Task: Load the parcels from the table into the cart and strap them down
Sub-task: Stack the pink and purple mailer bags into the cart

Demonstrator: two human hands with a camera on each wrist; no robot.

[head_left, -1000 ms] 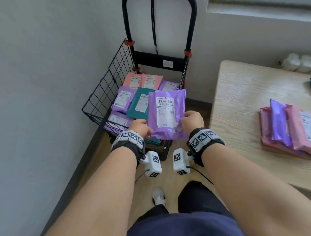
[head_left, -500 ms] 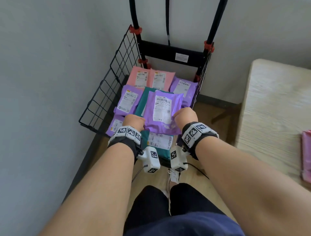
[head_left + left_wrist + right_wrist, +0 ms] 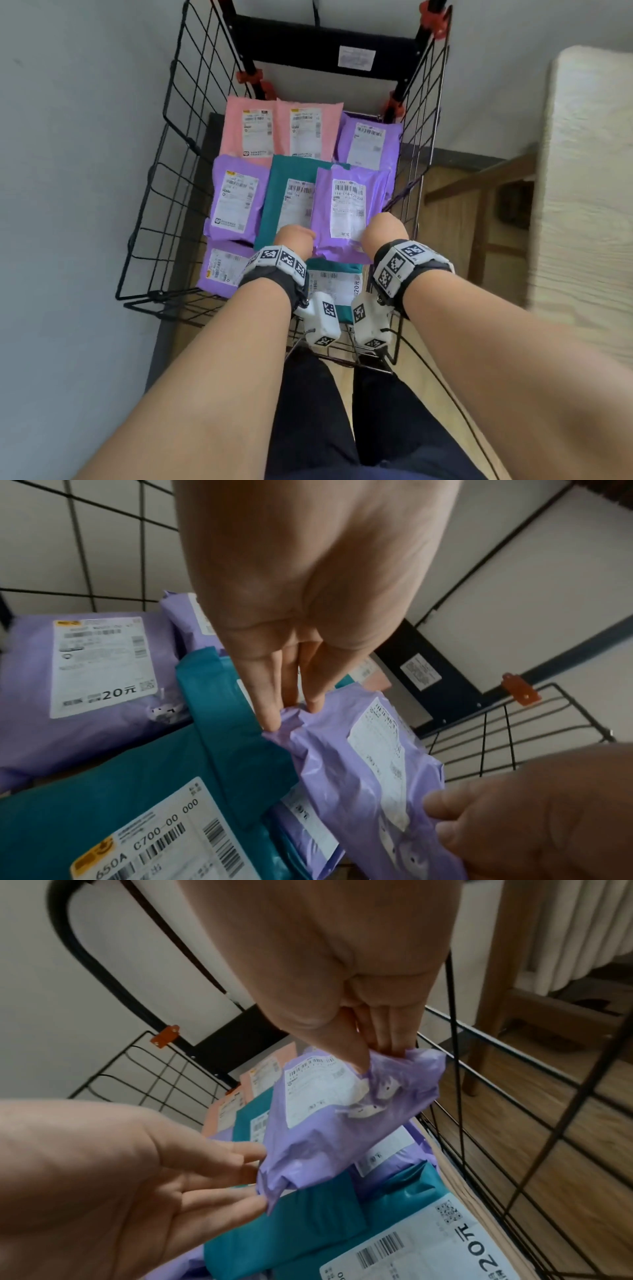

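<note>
A black wire cart (image 3: 164, 192) holds several pink, purple and teal parcels lying flat. A purple parcel (image 3: 349, 209) with a white label lies tilted over a teal parcel (image 3: 291, 192), close to the cart's right wall. My right hand (image 3: 380, 1050) pinches its crumpled near right corner between thumb and fingers. My left hand (image 3: 294, 715) has straight fingers whose tips touch the purple parcel's (image 3: 359, 777) near left corner. In the head view both hands (image 3: 296, 240) (image 3: 385, 233) sit at the parcel's near edge, fingers hidden behind the knuckles.
A grey wall stands close on the left of the cart. The light wooden table (image 3: 589, 171) and its brace (image 3: 479, 181) are on the right, just past the cart's right wire wall (image 3: 421, 137). The cart's black handle frame (image 3: 325, 44) rises at the back.
The purple parcel has come down from above the cart's front to rest on the teal parcel inside. Both hands went down with it, and the view has moved closer over the cart.
</note>
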